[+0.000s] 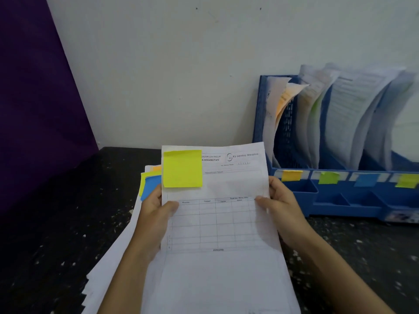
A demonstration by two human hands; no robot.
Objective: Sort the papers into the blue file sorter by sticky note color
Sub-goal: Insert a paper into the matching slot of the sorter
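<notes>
Printed sheet (222, 214) with a yellow sticky note (182, 168) held up over a paper stack.

Nearest, left hand (156, 211) and right hand (278, 200), each grip clamped on a side edge of the sheet, thumbs on its face. Underneath and to the left, a loose pile of white papers (118, 252) on the dark speckled tabletop (45, 223), blue and yellow notes (149, 182) peeking out behind the left hand. Farther right, against the white wall (158, 64), the blue file sorter (340, 200): curled papers standing in its slots, orange, green, blue and yellow tabs along its front rail. Purple panel (34, 98) at far left.
</notes>
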